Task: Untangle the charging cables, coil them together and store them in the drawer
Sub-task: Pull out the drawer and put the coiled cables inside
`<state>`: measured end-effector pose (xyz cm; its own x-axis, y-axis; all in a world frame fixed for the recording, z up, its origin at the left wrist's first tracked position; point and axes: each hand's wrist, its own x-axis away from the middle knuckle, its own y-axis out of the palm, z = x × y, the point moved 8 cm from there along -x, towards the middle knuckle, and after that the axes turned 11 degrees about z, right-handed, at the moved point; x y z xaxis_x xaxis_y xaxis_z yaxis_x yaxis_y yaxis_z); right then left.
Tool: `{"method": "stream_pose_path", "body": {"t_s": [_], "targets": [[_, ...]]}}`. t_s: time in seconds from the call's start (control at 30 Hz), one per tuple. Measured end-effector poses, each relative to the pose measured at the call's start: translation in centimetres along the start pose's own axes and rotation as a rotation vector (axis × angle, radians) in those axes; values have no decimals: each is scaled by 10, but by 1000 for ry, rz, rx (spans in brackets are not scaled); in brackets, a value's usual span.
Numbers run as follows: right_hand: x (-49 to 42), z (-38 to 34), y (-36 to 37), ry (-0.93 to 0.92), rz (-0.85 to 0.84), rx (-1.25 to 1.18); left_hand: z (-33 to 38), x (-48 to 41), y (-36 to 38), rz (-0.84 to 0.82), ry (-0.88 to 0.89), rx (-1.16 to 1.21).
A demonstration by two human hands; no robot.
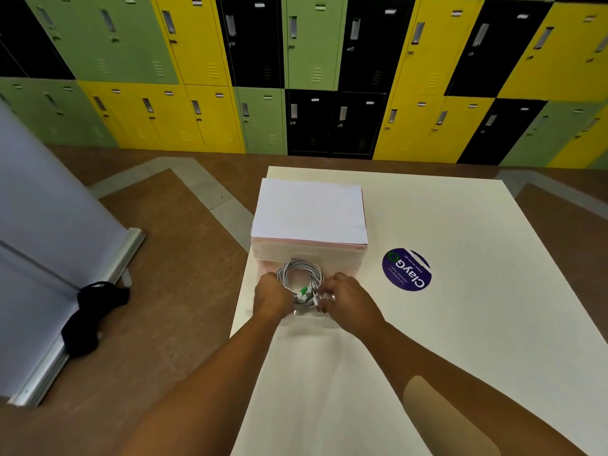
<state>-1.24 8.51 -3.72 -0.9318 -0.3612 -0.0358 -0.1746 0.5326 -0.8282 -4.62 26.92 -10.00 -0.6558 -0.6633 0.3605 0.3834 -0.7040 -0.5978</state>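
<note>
White coiled cables sit in the open drawer, fingers of your left hand and right hand curled round them; release unevenly and the cables may spring over the rim.

A white rectangular table stands in front of a wall of green, yellow and black metal lockers. Near the table's left edge sits a translucent plastic drawer box with a white paper sheet on top. Its clear drawer is pulled out toward the viewer, and a coil of white charging cables lies in it. The left hand grips the coil's left side and the right hand its right. A round dark-blue sticker lies on the table to the right of the box. On the floor to the left, a black cloth bag rests against a grey roll-up banner stand.
</note>
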Motion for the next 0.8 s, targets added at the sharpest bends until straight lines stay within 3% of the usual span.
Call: {"method": "stream_pose_path", "body": {"t_s": [0.3, 0.43, 0.63, 0.73, 0.8], "targets": [[0, -7, 15, -121, 26, 262, 31, 28, -19, 64, 216, -320], [-3, -3, 6, -57, 24, 62, 40, 28, -39, 109, 388, -299], [4, 21, -41, 10, 255, -175, 42, 33, -86, 176, 589, -64], [18, 45, -52, 150, 306, -289, 22, 23, -101, 152, 526, 11], [30, 61, -48, 269, 251, -348, 4, 17, -101, 59, 428, 72]]}}
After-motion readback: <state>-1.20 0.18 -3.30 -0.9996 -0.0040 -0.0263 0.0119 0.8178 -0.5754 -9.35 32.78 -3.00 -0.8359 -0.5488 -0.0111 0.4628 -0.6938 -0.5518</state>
